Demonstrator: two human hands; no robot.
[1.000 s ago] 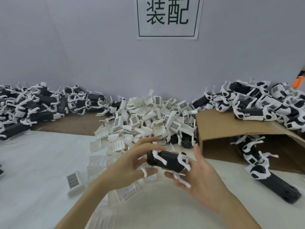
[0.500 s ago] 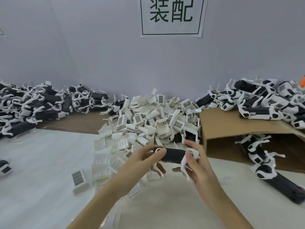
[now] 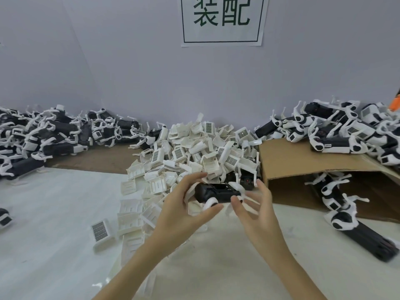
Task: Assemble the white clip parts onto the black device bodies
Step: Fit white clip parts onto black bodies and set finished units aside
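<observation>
Head view: the left hand (image 3: 179, 210) grips a black device body (image 3: 218, 192) at centre, thumb and fingers curled round its left end, white clips already on it; the right hand (image 3: 257, 210) hovers at its 3 o'clock end, fingers relaxed and spread. Beyond, at 12 o'clock, lies a pile of white clip parts (image 3: 194, 152); on the wall a paper sign (image 3: 223, 20) reads "装配".

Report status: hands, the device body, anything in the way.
Left hand grips the black device body. Right hand open beside it, fingers at its white clips. Loose clip pile right behind; nothing between the hands.
</observation>
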